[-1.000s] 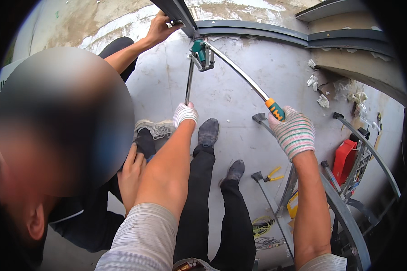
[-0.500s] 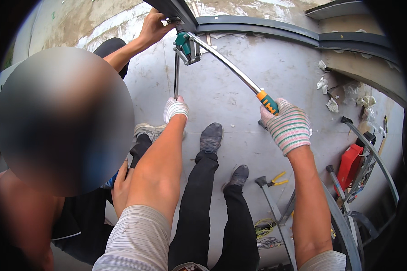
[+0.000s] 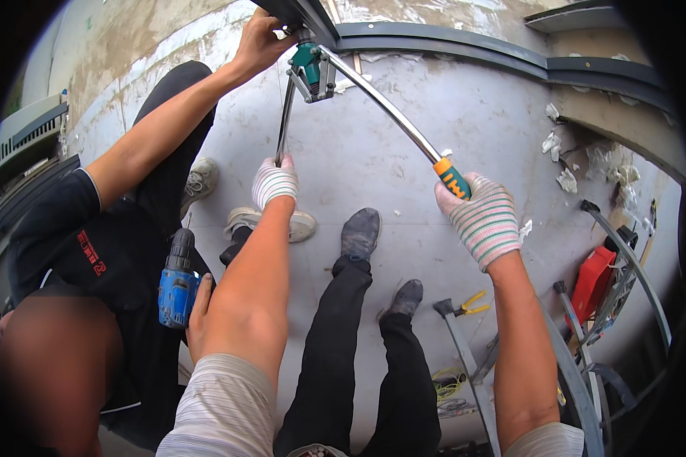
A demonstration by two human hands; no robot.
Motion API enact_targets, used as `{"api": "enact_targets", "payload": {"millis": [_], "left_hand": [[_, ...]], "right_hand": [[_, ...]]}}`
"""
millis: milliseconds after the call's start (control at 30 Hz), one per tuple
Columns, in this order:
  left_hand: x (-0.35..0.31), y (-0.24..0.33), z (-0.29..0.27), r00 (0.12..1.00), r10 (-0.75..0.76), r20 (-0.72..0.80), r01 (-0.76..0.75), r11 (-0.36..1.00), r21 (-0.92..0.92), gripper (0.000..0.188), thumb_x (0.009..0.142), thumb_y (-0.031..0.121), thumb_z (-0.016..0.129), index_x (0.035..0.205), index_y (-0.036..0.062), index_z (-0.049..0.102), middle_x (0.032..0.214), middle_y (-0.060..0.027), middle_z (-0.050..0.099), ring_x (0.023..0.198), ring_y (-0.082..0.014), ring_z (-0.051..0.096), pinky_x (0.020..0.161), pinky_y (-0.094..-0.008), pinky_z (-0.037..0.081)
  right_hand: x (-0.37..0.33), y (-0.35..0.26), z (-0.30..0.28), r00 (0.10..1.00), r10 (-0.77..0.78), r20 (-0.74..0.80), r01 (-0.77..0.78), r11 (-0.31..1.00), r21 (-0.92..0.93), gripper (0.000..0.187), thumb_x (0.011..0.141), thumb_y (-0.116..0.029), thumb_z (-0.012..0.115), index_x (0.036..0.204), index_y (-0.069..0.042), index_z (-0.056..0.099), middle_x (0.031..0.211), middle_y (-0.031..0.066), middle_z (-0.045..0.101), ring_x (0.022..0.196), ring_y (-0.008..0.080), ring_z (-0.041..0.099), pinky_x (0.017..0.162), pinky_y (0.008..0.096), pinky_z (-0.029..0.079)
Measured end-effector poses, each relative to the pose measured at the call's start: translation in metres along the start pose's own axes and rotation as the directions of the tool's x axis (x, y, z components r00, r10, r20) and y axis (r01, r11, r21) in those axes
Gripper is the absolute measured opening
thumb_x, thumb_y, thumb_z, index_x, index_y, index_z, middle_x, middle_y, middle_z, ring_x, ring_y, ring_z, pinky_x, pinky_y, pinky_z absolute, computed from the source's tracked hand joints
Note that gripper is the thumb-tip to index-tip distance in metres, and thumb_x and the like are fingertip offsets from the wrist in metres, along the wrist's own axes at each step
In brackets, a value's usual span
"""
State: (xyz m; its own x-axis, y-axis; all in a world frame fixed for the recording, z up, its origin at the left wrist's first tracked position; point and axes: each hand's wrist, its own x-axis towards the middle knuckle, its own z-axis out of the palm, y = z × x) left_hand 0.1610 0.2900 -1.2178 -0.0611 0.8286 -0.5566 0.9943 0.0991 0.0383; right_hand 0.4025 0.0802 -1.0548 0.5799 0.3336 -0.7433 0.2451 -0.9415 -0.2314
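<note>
My left hand [image 3: 274,183], in a striped knit glove, is closed round one long handle of a two-armed lever riveter [image 3: 308,67]. The other arm's orange and green grip is in my gloved right hand [image 3: 482,217]. Between its spread chrome arms, the tool's green body points away from me. Its nose meets the end of a dark grey metal beam [image 3: 312,19]; the exact contact is hidden. A co-worker's bare hand [image 3: 261,44] is at the beam beside the nose. Their other hand, partly behind my left forearm, is at a blue cordless drill [image 3: 178,293].
A dark metal rail [image 3: 442,39] runs along the far wall. The co-worker crouches close at my left. At right are a grey ladder [image 3: 465,362], yellow-handled pliers [image 3: 474,303], a red case [image 3: 591,283] and crumpled white scraps [image 3: 566,180]. Cables [image 3: 451,385] lie lower down.
My left hand has shifted left with its handle, and the arms are slightly wider apart. The co-worker's head has moved back and down, bringing the blue drill into clear view.
</note>
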Motion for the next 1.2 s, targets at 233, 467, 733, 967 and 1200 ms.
{"api": "enact_targets", "payload": {"millis": [233, 467, 733, 967, 1200], "left_hand": [[0.022, -0.018, -0.005, 0.994, -0.068, 0.091, 0.037, 0.952, 0.303, 0.045, 0.091, 0.048, 0.059, 0.112, 0.0113, 0.077, 0.109, -0.0173, 0.075, 0.102, -0.0356, 0.072, 0.088, -0.0456, 0.056], [-0.009, -0.006, -0.002, 0.989, 0.036, 0.144, -0.089, 0.923, 0.375, 0.042, 0.093, 0.043, 0.058, 0.110, 0.0099, 0.076, 0.108, -0.0173, 0.075, 0.103, -0.0366, 0.071, 0.089, -0.0462, 0.056], [-0.096, 0.017, -0.018, 0.895, 0.163, 0.416, -0.264, 0.944, 0.198, 0.042, 0.094, 0.042, 0.060, 0.108, 0.0057, 0.074, 0.102, -0.0215, 0.074, 0.100, -0.0387, 0.071, 0.086, -0.0481, 0.055], [-0.086, 0.009, -0.024, 0.908, 0.145, 0.394, -0.212, 0.969, 0.130, 0.037, 0.092, 0.040, 0.065, 0.105, 0.0074, 0.076, 0.086, -0.0162, 0.076, 0.082, -0.0300, 0.074, 0.078, -0.0415, 0.055], [-0.001, -0.024, -0.007, 0.992, -0.027, 0.125, -0.008, 0.963, 0.268, 0.042, 0.092, 0.047, 0.058, 0.112, 0.0136, 0.076, 0.109, -0.0164, 0.075, 0.104, -0.0369, 0.071, 0.089, -0.0458, 0.056]], "right_hand": [[-0.003, -0.004, -0.004, 0.981, -0.037, 0.192, -0.002, 0.979, 0.202, 0.045, 0.092, -0.046, 0.070, 0.085, -0.002, 0.064, 0.062, 0.0067, 0.054, 0.057, 0.0177, 0.056, 0.059, 0.0356, 0.049], [-0.011, 0.000, 0.023, 0.910, -0.106, 0.402, -0.130, 0.846, 0.517, 0.034, 0.100, -0.037, 0.066, 0.088, -0.007, 0.058, 0.062, -0.0044, 0.047, 0.049, 0.0069, 0.044, 0.044, 0.0279, 0.038], [-0.031, -0.036, 0.173, 0.987, -0.049, 0.156, -0.065, 0.758, 0.649, 0.045, 0.097, -0.045, 0.063, 0.095, -0.001, 0.063, 0.077, 0.0202, 0.068, 0.076, 0.0373, 0.071, 0.074, 0.0446, 0.055], [-0.035, -0.040, 0.160, 0.973, -0.087, 0.214, -0.064, 0.787, 0.614, 0.045, 0.097, -0.045, 0.060, 0.100, 0.000, 0.065, 0.084, 0.0216, 0.071, 0.079, 0.0386, 0.071, 0.077, 0.0434, 0.056], [-0.007, 0.010, -0.017, 0.985, -0.157, 0.076, 0.150, 0.984, 0.095, 0.044, 0.091, -0.046, 0.073, 0.100, -0.003, 0.069, 0.071, 0.0113, 0.065, 0.064, 0.0181, 0.062, 0.065, 0.0360, 0.053]]}}
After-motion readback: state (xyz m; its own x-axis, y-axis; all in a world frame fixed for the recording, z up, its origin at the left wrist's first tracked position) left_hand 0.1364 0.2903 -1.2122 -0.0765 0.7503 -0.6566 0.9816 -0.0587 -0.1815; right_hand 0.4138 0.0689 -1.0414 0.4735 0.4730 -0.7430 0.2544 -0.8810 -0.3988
